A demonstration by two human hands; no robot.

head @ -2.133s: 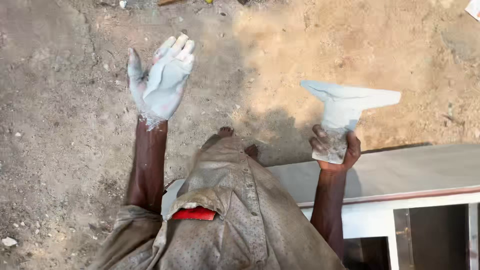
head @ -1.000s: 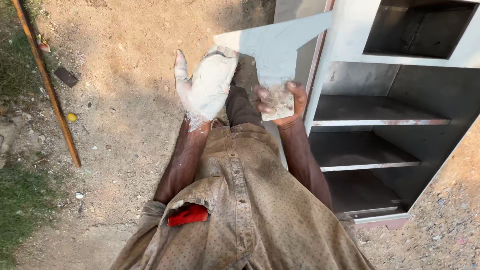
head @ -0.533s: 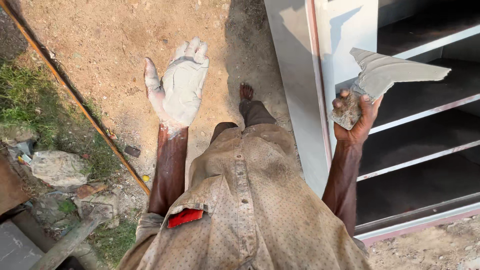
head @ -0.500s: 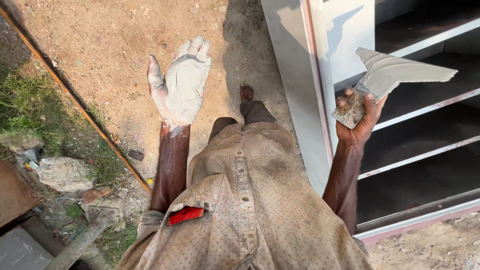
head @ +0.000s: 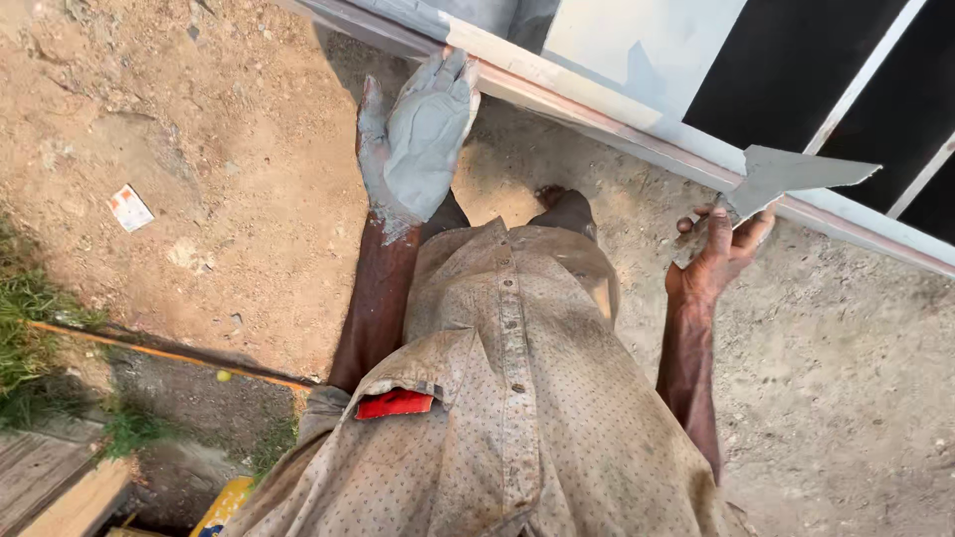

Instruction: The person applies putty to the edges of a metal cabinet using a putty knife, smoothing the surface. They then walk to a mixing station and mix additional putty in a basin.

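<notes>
At the bottom of the frame a dotted, dusty shirt (head: 497, 418) with a red pocket tab (head: 395, 403) is seen. At upper centre the left hand (head: 416, 139), coated in grey paste, is held open and flat. At the right, the right hand (head: 718, 257) is closed around a grey-smeared trowel (head: 796, 174), held against the pale metal frame (head: 637, 60) above the dirt ground (head: 199, 179).
</notes>
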